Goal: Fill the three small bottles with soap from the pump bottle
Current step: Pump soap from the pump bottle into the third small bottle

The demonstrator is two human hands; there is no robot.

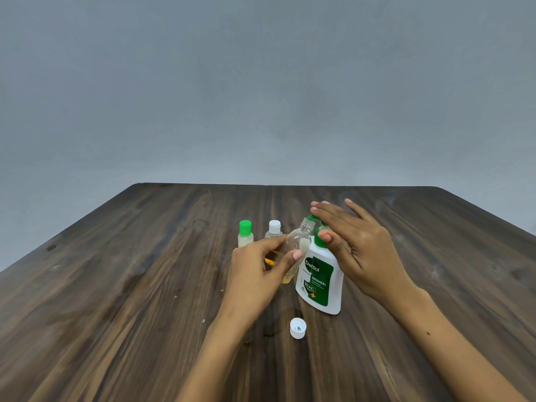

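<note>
Left hand (258, 265) pinching clear small bottle (293, 250), tilted, mouth just under green pump spout (311, 219). Right hand (356, 242) flat, fingers straight, on pump bottle (319, 280) head. Probably light, thin-walled, slick with soap: best held mid-body, gently. Loose white cap (298, 328) on bench (145, 285).

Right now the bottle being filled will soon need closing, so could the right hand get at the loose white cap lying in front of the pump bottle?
Probably yes. The white flip cap lies alone on the dark wooden table, near the person, with nothing around it. The right hand rests flat on the white-and-green pump bottle and holds nothing.
</note>
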